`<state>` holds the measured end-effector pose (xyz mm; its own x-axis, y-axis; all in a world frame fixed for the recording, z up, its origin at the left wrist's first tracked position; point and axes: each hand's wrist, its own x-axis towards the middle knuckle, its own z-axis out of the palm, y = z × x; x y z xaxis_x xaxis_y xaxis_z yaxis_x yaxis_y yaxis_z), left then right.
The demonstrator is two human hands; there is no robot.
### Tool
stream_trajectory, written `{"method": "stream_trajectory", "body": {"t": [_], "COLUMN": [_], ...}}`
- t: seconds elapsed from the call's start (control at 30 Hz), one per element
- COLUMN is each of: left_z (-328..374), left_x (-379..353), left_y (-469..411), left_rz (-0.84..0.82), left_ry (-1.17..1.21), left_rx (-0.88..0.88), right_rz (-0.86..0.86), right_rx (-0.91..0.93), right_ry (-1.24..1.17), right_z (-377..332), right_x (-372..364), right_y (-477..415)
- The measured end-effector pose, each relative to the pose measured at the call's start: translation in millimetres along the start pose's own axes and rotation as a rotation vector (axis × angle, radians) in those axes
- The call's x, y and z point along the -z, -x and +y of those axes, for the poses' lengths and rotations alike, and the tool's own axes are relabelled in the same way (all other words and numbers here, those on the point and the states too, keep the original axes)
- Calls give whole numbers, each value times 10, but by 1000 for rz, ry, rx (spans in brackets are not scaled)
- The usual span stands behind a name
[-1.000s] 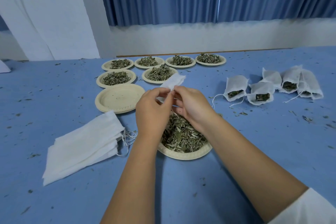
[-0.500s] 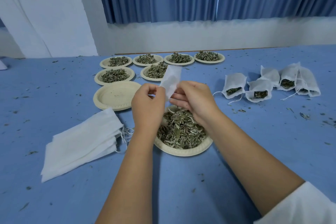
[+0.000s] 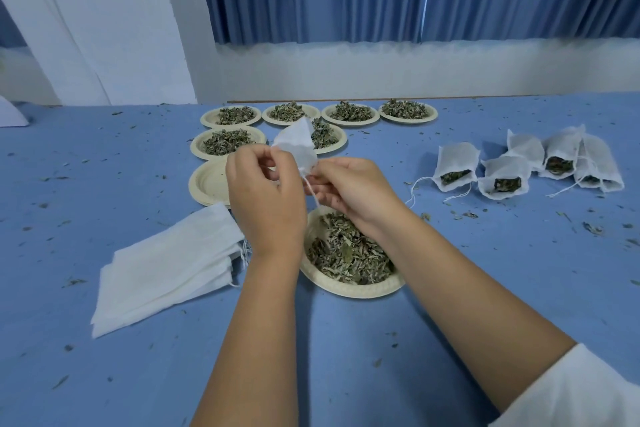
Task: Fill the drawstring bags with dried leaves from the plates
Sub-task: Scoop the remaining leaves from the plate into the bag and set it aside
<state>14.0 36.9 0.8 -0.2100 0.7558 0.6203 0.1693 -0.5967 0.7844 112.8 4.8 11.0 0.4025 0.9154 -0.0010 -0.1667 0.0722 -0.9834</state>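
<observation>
The left hand [image 3: 266, 198] and right hand [image 3: 349, 191], close together, each pinch the lower end of a white bag [image 3: 298, 144] above the near plate [image 3: 346, 289] of leaves [image 3: 346, 250] on the desk [image 3: 104, 184]. The bag's long axis rises away from them, closed end uppermost, its string [image 3: 313, 196] dangling down.

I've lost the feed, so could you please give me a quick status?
Left hand and right hand pinch an empty bag. Leaf plate right below. Nothing blocking.
</observation>
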Motion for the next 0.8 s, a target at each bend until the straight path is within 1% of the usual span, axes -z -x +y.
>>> {"method": "stream_trajectory", "body": {"t": [0.17, 0.27, 0.33, 0.4, 0.47, 0.57, 0.63, 0.7, 0.8], "left_z": [-105, -159, -182, -183, -179, -183, -197, -215, -250], "left_x": [20, 39, 41, 39, 28, 10, -1, -12, -41], "left_y": [-40, -58, -57, -46, -34, -29, -27, -30, -36], "left_rz": [-125, -190, -249, -321, -402, -496, -550, -598, -648], "left_ry": [-246, -319, -348, -372, -391, -386, -371, -365, -337], "left_rx": [66, 96, 138, 165, 160, 159, 165, 177, 178], "right_rz": [-137, -109, -54, -20, -89, -229, -286, -296, -269], "right_rx": [-104, -92, -5, 113, 151, 50, -4, -3, 54], "right_ry": [141, 231, 418, 756, 998, 1115, 1223, 1338, 1371], "right_z": [22, 23, 7, -26, -67, -116, -104, -70, -45], "right_x": [14, 81, 188, 326, 435, 500, 518, 517, 519], "right_y": [23, 24, 30, 45, 78, 135, 149, 146, 142]}}
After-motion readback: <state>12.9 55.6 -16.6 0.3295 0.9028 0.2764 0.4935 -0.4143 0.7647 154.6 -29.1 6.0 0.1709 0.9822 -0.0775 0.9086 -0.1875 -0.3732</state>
